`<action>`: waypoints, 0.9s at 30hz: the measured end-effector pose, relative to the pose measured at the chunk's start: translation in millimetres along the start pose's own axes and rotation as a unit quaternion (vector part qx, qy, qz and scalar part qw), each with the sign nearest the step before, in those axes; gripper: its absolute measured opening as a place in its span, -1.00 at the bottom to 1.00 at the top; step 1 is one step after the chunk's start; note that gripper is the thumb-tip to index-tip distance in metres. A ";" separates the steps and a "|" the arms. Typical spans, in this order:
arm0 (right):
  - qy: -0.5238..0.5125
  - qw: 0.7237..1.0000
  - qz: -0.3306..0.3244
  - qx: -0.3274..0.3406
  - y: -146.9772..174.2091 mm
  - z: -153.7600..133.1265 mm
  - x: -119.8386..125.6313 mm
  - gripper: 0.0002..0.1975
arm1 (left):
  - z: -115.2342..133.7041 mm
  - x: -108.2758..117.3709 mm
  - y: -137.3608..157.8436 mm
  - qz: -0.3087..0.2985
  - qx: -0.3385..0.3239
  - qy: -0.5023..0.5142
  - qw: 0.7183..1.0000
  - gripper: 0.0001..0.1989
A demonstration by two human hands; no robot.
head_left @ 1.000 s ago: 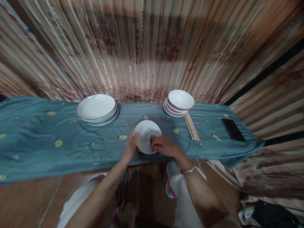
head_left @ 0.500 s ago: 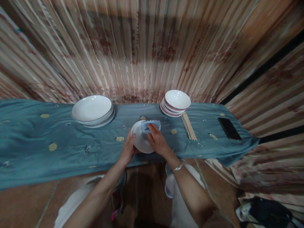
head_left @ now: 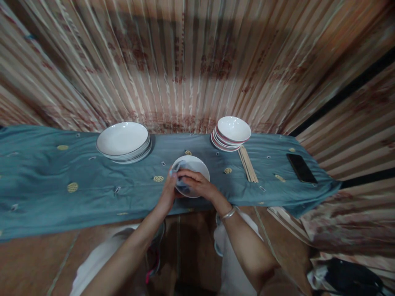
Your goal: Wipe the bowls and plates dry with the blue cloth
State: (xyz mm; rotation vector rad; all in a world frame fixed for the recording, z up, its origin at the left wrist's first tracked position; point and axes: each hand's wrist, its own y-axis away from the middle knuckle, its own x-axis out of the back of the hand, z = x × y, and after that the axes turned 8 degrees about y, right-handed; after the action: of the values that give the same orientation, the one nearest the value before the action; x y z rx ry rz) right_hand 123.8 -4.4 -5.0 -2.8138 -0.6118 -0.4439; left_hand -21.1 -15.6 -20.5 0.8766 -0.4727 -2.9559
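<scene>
A white bowl is held over the near part of the table, its inside facing up toward me. My left hand grips its left rim, thumb on top and the fingers hidden underneath. Inside the bowl, my right hand presses a light blue cloth against the left side, close to my left thumb. The cloth is smeared by motion and partly covered by my fingers. A silver bangle circles my right wrist.
A stack of white plates stands at the back left. At the back right are stacked bowls with red bands, then wooden chopsticks and a black phone. A blue patterned cloth covers the table; a curtain hangs behind.
My right hand has swept the blue cloth from the bowl's far right side to its left side. My left hand keeps its hold on the rim. The view has shifted slightly.
</scene>
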 end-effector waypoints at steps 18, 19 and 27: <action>0.350 0.935 -0.025 -0.054 25.5 -0.9 14.5 -0.80 | 0.3 3.6 -1.3 -0.026 -0.009 -0.087 0.996 -0.24; 0.372 0.926 -0.008 -0.057 25.8 -1.1 12.3 -0.79 | 0.5 3.5 -1.6 -0.026 -0.009 -0.085 0.996 -0.24; 0.352 0.933 0.068 -0.022 20.4 7.5 3.5 -0.64 | 2.3 1.0 0.2 -0.027 -0.004 -0.075 0.997 -0.24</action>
State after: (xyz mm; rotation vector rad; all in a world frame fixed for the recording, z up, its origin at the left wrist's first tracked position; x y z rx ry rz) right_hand 137.6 -19.1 -13.9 -2.4418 -0.2441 -1.3531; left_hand -23.2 -15.2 -19.1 0.6803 -0.4501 -3.0851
